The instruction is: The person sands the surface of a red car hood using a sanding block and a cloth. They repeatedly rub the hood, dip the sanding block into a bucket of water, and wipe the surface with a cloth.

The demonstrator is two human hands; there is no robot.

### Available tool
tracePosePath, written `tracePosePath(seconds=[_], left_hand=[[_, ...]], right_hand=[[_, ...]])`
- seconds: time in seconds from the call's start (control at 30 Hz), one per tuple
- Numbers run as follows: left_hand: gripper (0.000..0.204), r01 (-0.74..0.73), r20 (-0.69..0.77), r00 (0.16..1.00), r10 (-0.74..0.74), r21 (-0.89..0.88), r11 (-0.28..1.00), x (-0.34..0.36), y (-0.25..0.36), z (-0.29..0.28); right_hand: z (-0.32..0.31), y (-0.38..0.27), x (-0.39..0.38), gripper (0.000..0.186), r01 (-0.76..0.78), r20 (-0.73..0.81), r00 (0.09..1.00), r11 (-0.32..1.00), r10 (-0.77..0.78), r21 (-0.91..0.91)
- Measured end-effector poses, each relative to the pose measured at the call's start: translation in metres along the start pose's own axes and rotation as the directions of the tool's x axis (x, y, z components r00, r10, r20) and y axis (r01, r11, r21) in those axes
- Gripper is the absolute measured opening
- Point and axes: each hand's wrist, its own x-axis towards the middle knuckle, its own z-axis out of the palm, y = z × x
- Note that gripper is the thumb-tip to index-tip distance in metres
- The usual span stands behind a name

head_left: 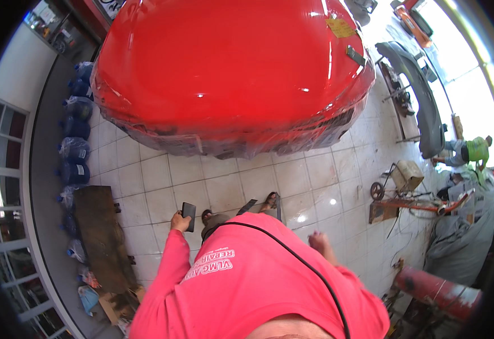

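Note:
My left hand (pixel 179 221) is closed round the edge of a flat, dark, rectangular phone (pixel 188 217), held out low to my left. On the other side, my right hand (pixel 321 243) hangs by my body with its fingers curled in, and nothing shows in it. Ahead of me stands a car with a glossy red hood (pixel 219 62). Clear plastic sheeting (pixel 241 148) wraps its front edge. A yellow paper (pixel 341 27) and a small grey-green block (pixel 355 56) lie on the hood's right side. Neither hand touches the car.
Several blue water jugs (pixel 76 148) line the left wall beside a brown board (pixel 105 237). At right are a grey bumper (pixel 419 96) on a stand, a wheeled orange frame (pixel 411 202) and a red cylinder (pixel 436 291). A person in a green shirt (pixel 477 151) is beyond them.

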Motion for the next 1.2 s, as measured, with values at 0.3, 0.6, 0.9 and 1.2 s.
tracePosePath(seconds=[0.3,0.6,0.9,1.2], left_hand=[[0.042,0.154,0.144,0.985,-0.097,-0.466,0.871,-0.005,-0.215,-0.039],[0.046,0.02,-0.225,0.969,-0.102,-0.337,0.941,0.027,-0.244,-0.134],[0.035,-0.522,-0.37,0.82,0.437,-0.168,0.836,0.194,0.019,-0.388],[0.031,-0.915,-0.285,0.297,0.911,0.189,0.357,0.326,0.233,-0.476]], right_hand=[[-0.262,-0.08,0.09,0.036,-0.095,-0.342,0.853,0.762,0.394,0.641],[-0.392,-0.231,0.151,0.071,-0.034,0.032,0.925,-0.003,0.378,0.999],[-0.559,-0.302,0.244,0.087,0.279,-0.116,0.877,-0.297,0.465,0.913],[-0.622,-0.346,0.286,0.088,0.391,0.056,0.735,-0.491,0.675,0.778]])
